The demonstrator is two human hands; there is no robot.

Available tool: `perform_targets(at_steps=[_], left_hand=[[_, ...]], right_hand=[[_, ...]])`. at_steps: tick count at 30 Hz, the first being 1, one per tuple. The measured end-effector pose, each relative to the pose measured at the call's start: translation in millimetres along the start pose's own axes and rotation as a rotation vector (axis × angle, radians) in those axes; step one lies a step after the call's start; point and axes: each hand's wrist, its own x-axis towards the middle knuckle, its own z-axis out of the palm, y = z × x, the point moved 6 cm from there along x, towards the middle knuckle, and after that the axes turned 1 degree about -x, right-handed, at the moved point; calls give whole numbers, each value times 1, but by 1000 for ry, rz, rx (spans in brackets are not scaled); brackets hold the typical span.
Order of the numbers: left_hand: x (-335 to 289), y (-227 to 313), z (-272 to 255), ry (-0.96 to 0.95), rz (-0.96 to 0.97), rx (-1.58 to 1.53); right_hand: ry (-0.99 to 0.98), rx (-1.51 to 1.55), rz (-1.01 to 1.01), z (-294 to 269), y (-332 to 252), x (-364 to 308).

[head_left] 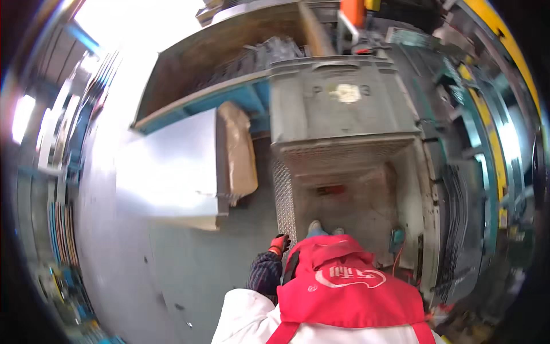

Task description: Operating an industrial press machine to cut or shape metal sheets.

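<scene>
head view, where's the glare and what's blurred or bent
Head view: glare washes out the upper left and the stack of metal sheets; fisheye bends the yellow rail at the rim; left edge smeared by motion; left hand in a red glove fairly sharp.

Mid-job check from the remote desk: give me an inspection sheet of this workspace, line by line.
Surface: worn platform with a diamond-plate strip along its left edge; grey floor beside it.
Job's things: grey plastic crate straight ahead, pale label on its wall.
Clutter: stack of metal sheets with a brown wrapped bundle to the left; wooden bin of dark metal parts behind.
Hands: left hand in a red glove, by the diamond-plate strip, holding nothing visible; right hand not in view.
Cables: thin orange wire at the platform's right.
Surroundings: yellow-edged green machine frame at right.
</scene>
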Motion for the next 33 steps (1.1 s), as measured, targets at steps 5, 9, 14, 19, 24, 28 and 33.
perform_targets(at_steps=[5, 9, 14, 19, 24, 28, 33], left_hand=[[-16, -55, -33, 159, -46, -128], [-30, -76, -31, 185, 11, -54], [-41, -77, -35, 196, 101, -12], [-35, -82, -43, 228, 104, -53], [-6, -78, -78, 310, -6, -196], [76, -141, -122, 147, 83, -391], [80, -165, -151, 220, 87, -515]], right_hand=[[-378, 69, 122, 51, -77, 21], [-461, 39, 187, 46, -98, 41], [-523, 40, 231, 46, -116, 69], [-596, 33, 212, 80, -127, 97], [-576, -179, 50, 193, -192, 69], [-768, -385, -267, 344, -226, 58], [-666, -946, -709, 538, -266, 10]])
